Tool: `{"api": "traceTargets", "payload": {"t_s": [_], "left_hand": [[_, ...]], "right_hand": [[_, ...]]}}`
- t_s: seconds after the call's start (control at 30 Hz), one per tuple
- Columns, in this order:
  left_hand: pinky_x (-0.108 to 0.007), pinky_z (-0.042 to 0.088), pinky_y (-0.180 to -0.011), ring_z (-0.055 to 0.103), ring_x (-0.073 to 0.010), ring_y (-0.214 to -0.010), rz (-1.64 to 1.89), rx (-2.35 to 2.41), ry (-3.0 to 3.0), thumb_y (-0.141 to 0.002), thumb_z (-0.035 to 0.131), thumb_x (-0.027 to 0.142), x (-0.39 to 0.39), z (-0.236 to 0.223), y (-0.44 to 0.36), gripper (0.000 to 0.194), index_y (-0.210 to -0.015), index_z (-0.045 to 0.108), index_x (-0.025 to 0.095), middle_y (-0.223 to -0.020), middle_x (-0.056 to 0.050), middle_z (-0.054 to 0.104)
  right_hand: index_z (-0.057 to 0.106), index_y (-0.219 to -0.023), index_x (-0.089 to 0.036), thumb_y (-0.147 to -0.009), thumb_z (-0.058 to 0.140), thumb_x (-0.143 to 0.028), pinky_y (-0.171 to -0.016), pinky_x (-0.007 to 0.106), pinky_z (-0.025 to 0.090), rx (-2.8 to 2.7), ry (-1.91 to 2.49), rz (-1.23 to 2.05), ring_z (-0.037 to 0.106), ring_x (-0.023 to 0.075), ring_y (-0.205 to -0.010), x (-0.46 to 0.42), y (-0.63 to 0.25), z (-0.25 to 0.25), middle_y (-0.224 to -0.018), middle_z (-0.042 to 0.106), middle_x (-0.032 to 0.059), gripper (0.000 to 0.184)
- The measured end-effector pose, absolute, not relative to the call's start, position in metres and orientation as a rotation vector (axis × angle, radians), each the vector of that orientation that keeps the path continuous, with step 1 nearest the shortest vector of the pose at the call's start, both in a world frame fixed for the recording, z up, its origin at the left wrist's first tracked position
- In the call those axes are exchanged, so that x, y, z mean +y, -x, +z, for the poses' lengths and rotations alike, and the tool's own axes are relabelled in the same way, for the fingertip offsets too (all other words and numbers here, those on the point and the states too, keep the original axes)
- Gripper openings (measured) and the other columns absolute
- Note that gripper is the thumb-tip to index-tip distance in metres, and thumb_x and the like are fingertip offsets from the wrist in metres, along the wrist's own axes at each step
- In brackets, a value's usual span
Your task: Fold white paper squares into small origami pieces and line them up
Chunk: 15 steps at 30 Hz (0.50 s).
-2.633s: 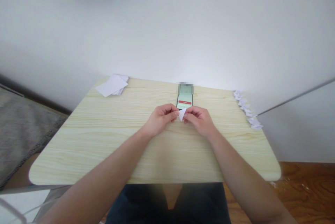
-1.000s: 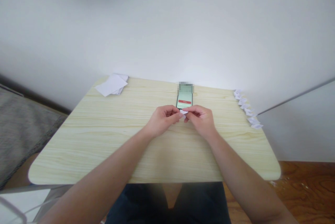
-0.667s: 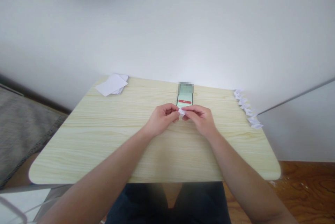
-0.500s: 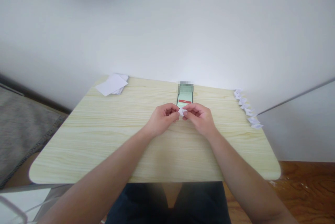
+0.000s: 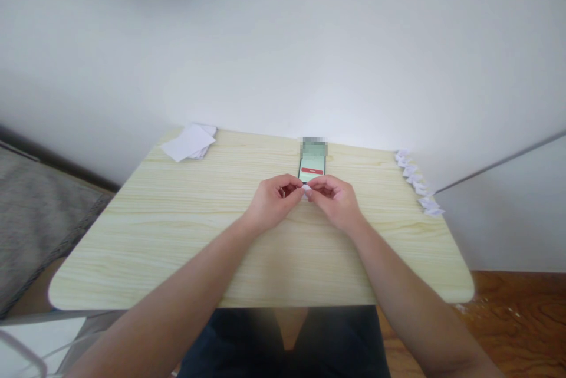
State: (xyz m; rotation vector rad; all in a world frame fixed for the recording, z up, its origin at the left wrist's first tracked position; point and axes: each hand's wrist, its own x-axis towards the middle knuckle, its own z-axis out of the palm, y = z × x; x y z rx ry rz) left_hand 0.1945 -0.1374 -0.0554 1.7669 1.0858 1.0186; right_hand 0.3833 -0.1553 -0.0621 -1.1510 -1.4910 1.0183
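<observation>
My left hand (image 5: 270, 204) and my right hand (image 5: 336, 202) meet fingertip to fingertip above the middle of a pale wooden table (image 5: 177, 236). Both pinch a small folded piece of white paper (image 5: 306, 189), of which only a sliver shows between the fingers. Just behind the hands a phone (image 5: 312, 167) lies flat with its screen lit and a red bar on it.
A loose stack of white paper squares (image 5: 189, 142) lies at the table's far left corner. Several small folded paper pieces (image 5: 415, 182) run in a line along the right edge. A white wall stands behind, a grey cushion (image 5: 35, 219) at left, wooden floor at right.
The paper showed as a white triangle between my fingers; it is now folded smaller and almost hidden by my fingertips. Both hands stayed in the same place.
</observation>
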Motion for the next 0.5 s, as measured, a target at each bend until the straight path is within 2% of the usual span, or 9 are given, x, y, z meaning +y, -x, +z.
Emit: {"api": "traceTargets", "payload": {"t_s": [0.23,0.5], "left_hand": [[-0.027,0.043,-0.064,0.057,-0.0134,-0.071,0.971,1.148,-2.016,-0.087,0.064,0.025,-0.1409,-0.0535,-0.1953,0.011,-0.084,0.072,0.019,-0.078,-0.002,0.067],[-0.027,0.043,-0.065,0.054,-0.0138,-0.070,0.911,1.176,-2.145,-0.085,0.063,0.022,-0.1398,-0.0573,-0.1953,0.010,-0.079,0.070,0.019,-0.074,-0.001,0.063]], "right_hand": [[0.074,-0.086,-0.022,-0.083,0.072,-0.029,-0.070,0.031,0.055,-1.614,1.262,0.835,0.068,0.0179,-0.075,-0.1578,-0.3840,-0.0587,-0.085,0.075,0.0033,0.008],[0.074,-0.081,-0.022,-0.079,0.071,-0.021,-0.065,0.029,0.051,-1.722,1.308,0.663,0.065,0.0161,-0.069,-0.1580,-0.3833,-0.0602,-0.079,0.073,0.0011,0.005]]}}
